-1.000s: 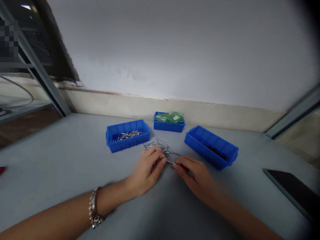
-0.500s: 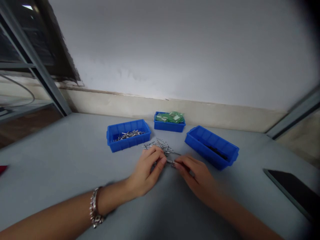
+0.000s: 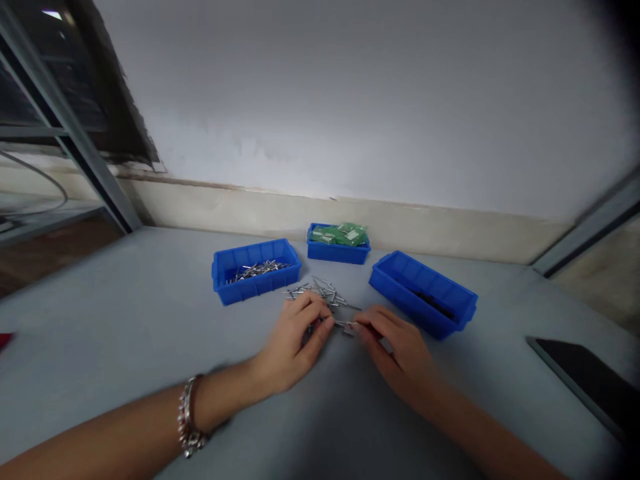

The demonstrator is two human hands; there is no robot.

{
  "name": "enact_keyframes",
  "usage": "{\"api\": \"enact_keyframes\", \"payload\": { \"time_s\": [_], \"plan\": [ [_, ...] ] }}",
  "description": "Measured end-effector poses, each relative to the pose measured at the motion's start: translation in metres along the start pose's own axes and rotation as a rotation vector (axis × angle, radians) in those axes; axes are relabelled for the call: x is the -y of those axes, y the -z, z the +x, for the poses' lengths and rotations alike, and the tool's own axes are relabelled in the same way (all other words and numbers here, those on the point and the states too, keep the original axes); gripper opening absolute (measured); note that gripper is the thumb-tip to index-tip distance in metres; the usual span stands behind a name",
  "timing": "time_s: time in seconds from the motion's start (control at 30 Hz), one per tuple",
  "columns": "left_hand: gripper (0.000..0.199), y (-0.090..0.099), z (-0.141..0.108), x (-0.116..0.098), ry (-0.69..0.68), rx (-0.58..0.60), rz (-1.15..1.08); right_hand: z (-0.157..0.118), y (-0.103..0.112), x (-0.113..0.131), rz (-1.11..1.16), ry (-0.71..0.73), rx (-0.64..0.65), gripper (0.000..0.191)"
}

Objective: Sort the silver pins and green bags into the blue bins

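Both hands are close together at the middle of the table, at the near edge of a loose pile of thin silver blind rivets (image 3: 327, 291). My left hand (image 3: 295, 343) is closed, thumb against fingers, on a blind rivet (image 3: 343, 324) that sticks out to the right. The tip of that rivet meets the pinched thumb and forefinger of my right hand (image 3: 393, 340). Another short metal piece (image 3: 349, 333) shows just below it. Fingers hide part of the pile and whatever else lies in the left palm.
A blue bin (image 3: 257, 293) of more rivets stands left of the pile. Behind is a blue bin (image 3: 339, 253) with green plastic bags (image 3: 345, 233). The right blue bin (image 3: 415, 303) holds dark small parts (image 3: 434, 304). A dark tablet-like device (image 3: 580, 373) lies far right.
My right hand has shifted slightly right, away from the left, so more of the rivet between them shows. My left hand has stayed nearly in place.
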State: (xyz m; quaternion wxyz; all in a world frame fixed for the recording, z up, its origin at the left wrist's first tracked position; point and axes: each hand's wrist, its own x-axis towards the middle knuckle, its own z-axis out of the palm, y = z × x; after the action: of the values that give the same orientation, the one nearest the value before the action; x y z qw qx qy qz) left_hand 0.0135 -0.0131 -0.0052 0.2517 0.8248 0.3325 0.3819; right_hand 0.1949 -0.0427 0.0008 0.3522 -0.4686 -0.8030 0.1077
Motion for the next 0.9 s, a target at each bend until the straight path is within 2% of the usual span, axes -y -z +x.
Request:
{"api": "enact_keyframes", "payload": {
  "time_s": [0.13,0.37,0.67,0.9],
  "plan": [
    [0.018,0.0002,0.0000,-0.0013,-0.007,-0.007,-0.008,0.0005,0.0006,-0.0002,0.005,-0.014,0.010,0.018],
    [0.018,0.0004,-0.0010,0.0001,-0.016,-0.046,-0.017,0.0001,-0.0030,0.0013,-0.025,0.013,0.102,0.019],
    [0.021,-0.0005,0.0001,0.0010,-0.007,0.035,-0.004,0.0005,0.0029,0.0026,0.007,-0.038,-0.012,0.017],
    [0.023,-0.0008,0.0007,0.0012,-0.007,-0.033,-0.027,0.0021,-0.0004,0.0026,-0.011,-0.043,0.139,0.018]
  ]
}}
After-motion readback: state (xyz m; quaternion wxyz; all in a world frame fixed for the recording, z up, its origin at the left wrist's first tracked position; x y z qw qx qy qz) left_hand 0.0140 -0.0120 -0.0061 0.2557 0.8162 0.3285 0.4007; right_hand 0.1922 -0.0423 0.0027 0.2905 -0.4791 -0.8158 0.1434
